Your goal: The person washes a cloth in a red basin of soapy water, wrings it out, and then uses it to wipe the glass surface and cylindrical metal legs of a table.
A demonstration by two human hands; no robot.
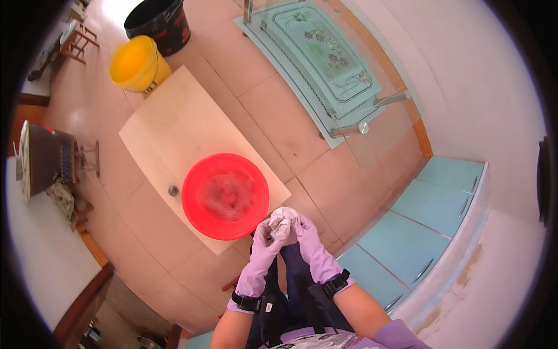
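My left hand and my right hand wear long lilac rubber gloves, with black straps round the wrists. Between them they hold a crumpled whitish cloth, bunched up above my lap. Just beyond the left hand, a red plastic basin stands on a pale wooden table. Soapy, foamy water fills the basin's bottom, and whether anything lies under the foam I cannot tell. A small dark round object sits on the table left of the basin.
A yellow bucket and a large black tub stand beyond the table. On the right are a glass table with floral decoration and light-blue cabinets along the wall. Wooden stools are at the far left.
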